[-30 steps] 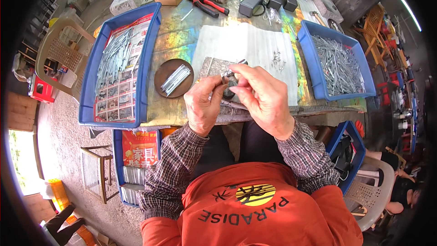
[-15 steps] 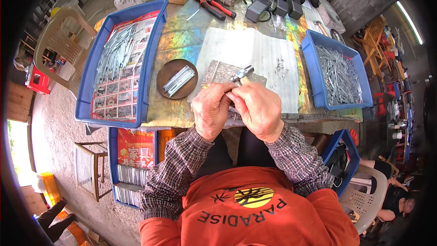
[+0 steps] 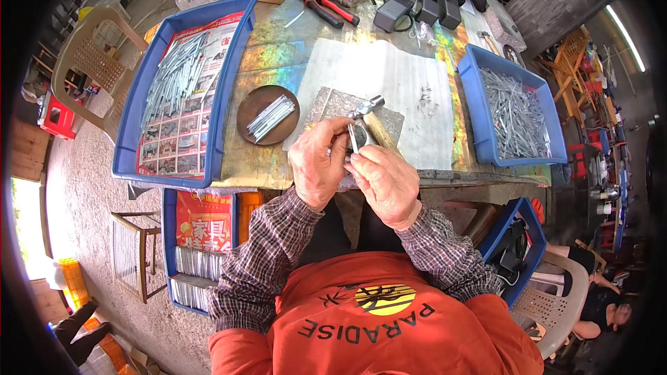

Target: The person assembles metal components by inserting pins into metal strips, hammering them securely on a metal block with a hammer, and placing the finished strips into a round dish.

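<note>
My left hand (image 3: 318, 163) is closed at the near edge of the worktable, its fingertips at the upper end of a thin silver metal strip (image 3: 353, 139). The lower end is pinched between thumb and fingers of my right hand (image 3: 385, 184). Just beyond, a hammer (image 3: 380, 133) with a wooden handle lies on a speckled stone slab (image 3: 326, 107). A small dark round thing behind the strip is partly hidden by my fingers. To the left, a brown round dish (image 3: 249, 107) holds a bundle of similar strips.
A blue tray (image 3: 221, 121) of metal strips stands left; another blue tray (image 3: 511, 161) of thin metal pieces stands right. Small dark pins (image 3: 426, 101) lie on white sheeting (image 3: 389, 69). Red-handled pliers (image 3: 339, 11) and black power adapters (image 3: 393, 12) sit at the back.
My hands have drawn slightly apart and my right hand has dropped lower, so the strip between them shows. The hammer's handle is now uncovered.
</note>
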`<state>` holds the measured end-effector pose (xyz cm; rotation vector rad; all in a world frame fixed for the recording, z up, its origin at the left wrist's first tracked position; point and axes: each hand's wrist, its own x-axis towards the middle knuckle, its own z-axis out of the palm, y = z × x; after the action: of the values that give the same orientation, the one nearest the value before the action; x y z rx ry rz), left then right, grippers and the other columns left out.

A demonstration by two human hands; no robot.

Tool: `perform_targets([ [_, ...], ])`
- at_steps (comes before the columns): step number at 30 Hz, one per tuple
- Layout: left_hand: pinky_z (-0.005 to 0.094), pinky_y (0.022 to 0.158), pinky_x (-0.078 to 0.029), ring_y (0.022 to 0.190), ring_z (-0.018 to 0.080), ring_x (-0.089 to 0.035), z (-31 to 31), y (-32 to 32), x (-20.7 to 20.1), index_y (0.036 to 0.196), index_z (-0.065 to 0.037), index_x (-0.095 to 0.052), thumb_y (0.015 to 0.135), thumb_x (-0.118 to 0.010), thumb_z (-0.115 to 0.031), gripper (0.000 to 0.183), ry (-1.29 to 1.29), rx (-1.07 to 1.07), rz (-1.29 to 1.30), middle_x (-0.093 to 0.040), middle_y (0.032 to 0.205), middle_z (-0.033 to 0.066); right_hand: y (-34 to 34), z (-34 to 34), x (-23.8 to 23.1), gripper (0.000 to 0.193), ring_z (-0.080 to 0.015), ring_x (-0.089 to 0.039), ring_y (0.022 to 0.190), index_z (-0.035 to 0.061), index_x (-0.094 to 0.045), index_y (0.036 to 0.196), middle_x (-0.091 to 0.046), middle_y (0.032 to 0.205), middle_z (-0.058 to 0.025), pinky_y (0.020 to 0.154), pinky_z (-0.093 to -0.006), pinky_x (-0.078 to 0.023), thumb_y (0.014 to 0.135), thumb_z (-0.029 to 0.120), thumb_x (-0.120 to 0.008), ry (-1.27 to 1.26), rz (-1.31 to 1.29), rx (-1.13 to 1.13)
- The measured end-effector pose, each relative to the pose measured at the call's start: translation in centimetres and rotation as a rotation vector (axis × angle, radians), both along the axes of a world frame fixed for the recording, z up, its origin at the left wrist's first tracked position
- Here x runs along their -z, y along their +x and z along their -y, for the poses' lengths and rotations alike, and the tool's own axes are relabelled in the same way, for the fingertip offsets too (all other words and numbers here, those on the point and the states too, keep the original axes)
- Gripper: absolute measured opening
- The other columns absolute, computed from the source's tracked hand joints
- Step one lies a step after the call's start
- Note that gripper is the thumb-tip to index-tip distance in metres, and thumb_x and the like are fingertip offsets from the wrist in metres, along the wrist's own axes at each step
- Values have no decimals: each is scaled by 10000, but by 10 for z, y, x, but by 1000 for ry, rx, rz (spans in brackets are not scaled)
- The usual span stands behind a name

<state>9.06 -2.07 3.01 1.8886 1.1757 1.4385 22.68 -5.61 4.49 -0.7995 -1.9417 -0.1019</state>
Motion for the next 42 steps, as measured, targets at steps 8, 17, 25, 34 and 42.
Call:
perform_targets([
  [8, 281, 691, -516, 759, 192, -676, 0, 3, 2, 984, 2, -622, 806, -618, 42, 183, -3, -36, 51, -683, 824, 111, 2, 5, 3, 376, -298, -643, 775, -30, -612, 1011, -627, 903, -145, 619, -337, -536, 654, -33, -733, -93, -46, 49],
  [17, 285, 665, -509, 726, 206, -668, 4, 2, -5, 919, 8, -662, 791, -639, 34, 133, -5, -70, 37, -673, 798, 128, 36, 27, -12, 547, -322, -581, 761, 0, -508, 1180, -553, 892, -138, 657, -400, -499, 668, -17, -700, -326, 314, 457],
  [25, 293, 654, -499, 714, 219, -656, 2, 2, -3, 917, 11, -660, 786, -639, 34, 135, 19, -63, 43, -660, 790, 129, 43, 43, -31, 282, -296, -619, 699, -45, -541, 1116, -612, 876, -170, 624, -349, -493, 844, 10, -591, -365, -78, 376],
  [34, 289, 640, -486, 700, 215, -643, 3, 3, -2, 873, 9, -638, 778, -655, 36, 100, 44, -84, 48, -643, 777, 130, 37, 56, -69, 255, -253, -601, 596, -55, -573, 1028, -609, 780, -142, 535, -321, -463, 817, 54, -665, -201, -75, 212],
  [42, 285, 637, -483, 685, 213, -635, 2, 5, -2, 871, 4, -637, 774, -667, 33, 106, 53, -81, 39, -635, 761, 123, 38, 47, -52, 231, -247, -588, 580, -31, -577, 1064, -589, 754, -124, 540, -327, -470, 861, 64, -634, -449, -4, 224],
])
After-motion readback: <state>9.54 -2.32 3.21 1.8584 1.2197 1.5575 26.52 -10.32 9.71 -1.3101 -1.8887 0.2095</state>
